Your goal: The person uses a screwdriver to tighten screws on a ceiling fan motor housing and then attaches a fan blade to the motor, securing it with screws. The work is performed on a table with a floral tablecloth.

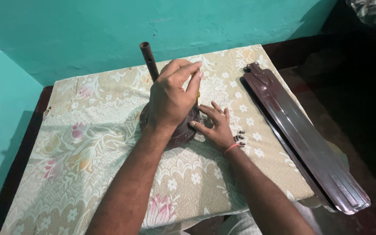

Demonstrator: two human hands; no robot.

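Head view. A counter [22, 143] with a dark rim stands against a turquoise wall [88, 30] and is covered by a cream floral cloth [88, 165]. At the middle of the cloth lies a round, dark brown fan motor housing [183, 132], with a dark rod [148, 58] rising from it and leaning toward the far left.

The left hand [170, 98] is raised directly over the housing, hiding most of its top. Its fingers [194, 80] are drawn together with the thumb in a pinch on a small yellowish item [197, 95], of which only a sliver shows; what the item is cannot be told.

The right hand [216, 126] lies flat on the cloth just right of the housing, fingers spread open and holding nothing, with the fingertips touching the housing's right rim. An orange-red thread band [230, 149] circles the wrist.

A few small dark screws [239, 138] lie on the cloth just beside the right hand, on its right.

Further right, well apart from the housing, stacked dark brown fan blades [301, 135] run from the far edge of the cloth to past its near right corner. Their metal mounting bracket [256, 72] is at the far end, and the near end overhangs the counter.
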